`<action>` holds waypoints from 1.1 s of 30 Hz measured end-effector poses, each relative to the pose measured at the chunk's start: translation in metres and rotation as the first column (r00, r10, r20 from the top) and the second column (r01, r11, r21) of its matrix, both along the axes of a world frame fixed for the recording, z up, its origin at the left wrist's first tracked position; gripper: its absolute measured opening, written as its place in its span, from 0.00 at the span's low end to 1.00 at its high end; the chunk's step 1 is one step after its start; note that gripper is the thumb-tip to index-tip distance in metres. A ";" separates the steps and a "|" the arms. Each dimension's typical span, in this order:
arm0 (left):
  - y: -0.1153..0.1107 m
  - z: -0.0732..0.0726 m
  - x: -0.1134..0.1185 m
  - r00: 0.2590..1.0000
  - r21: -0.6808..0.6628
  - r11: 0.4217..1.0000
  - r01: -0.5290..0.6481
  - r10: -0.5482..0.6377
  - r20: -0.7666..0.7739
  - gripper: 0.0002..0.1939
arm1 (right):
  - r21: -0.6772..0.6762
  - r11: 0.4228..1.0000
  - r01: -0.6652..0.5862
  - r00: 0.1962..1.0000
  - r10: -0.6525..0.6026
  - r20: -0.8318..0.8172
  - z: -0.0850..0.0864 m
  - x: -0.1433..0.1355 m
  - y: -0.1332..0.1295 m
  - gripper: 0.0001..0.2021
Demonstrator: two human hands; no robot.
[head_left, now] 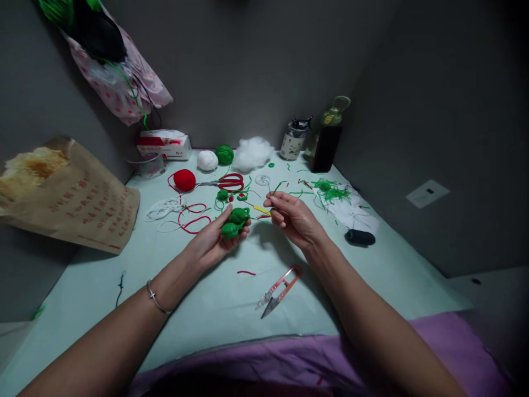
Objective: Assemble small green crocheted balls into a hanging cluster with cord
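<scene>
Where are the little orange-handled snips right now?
In the head view, the snips lie just right of centre on the table, near its front edge, below the right hand, with a short red strand to their left.

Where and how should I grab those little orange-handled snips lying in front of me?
Take the snips with your right hand, probably from the right, around the orange handles at the far end. They lie flat and slanted, that end pointing away to the right, while the pointed blades aim toward you and look parted, so keep fingers off them.
</scene>
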State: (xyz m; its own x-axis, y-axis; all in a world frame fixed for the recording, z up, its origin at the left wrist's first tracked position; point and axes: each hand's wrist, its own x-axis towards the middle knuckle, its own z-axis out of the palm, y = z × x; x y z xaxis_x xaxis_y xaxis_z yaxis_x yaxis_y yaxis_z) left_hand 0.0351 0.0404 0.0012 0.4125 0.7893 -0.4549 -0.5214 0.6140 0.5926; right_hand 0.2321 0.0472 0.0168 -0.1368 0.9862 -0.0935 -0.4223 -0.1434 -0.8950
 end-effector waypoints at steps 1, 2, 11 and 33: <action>0.001 0.000 0.000 1.000 -0.001 1.000 0.002 -0.002 0.022 0.16 | 0.003 1.000 -0.007 1.000 0.007 0.012 -0.001 0.000 0.000 0.15; 0.001 0.000 0.000 0.999 0.020 1.000 0.000 0.000 0.042 0.17 | 0.005 1.000 -0.012 1.000 0.012 0.020 -0.002 0.000 0.000 0.15; -0.007 0.001 0.000 0.999 0.146 0.988 0.045 -0.041 -0.033 0.03 | 0.117 0.991 -0.061 0.983 0.040 0.177 -0.001 -0.002 -0.006 0.14; -0.010 -0.010 -0.002 0.981 0.311 0.935 0.168 -0.129 -0.144 0.08 | 0.092 0.991 0.094 0.975 -0.110 0.191 -0.004 -0.005 -0.001 0.17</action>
